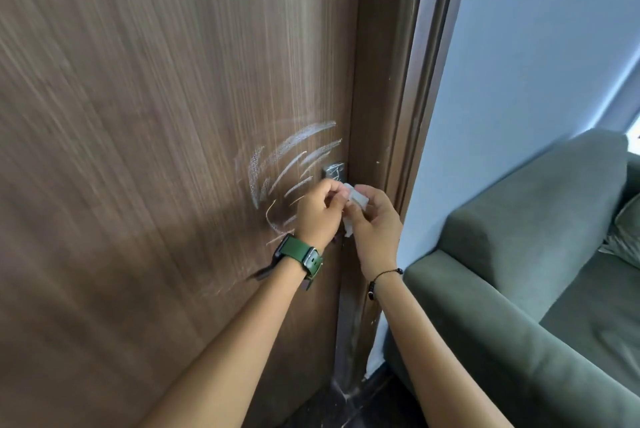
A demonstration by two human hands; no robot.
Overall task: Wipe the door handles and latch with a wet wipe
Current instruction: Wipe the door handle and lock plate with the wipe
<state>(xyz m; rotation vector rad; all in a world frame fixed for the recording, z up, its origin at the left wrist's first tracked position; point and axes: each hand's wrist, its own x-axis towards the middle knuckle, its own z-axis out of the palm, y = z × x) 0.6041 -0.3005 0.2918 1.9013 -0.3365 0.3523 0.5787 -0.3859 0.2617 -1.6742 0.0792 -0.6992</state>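
A brown wooden door (156, 116) fills the left of the head view, with white chalk-like streaks near its right edge. A small metal latch plate (333, 171) sits on the door just above my hands. My left hand (317, 214), with a green watch on the wrist, and my right hand (375, 223) meet in front of the door edge. Both pinch a folded white wet wipe (356, 200) between their fingertips. The door handle is hidden behind my hands; only a dark bit shows below them.
The brown door frame (408, 116) runs down beside the door edge. A pale blue wall (502, 81) is to the right. A green sofa (519, 271) stands close at the lower right, its armrest near my right forearm. Dark floor (374, 389) shows at the bottom.
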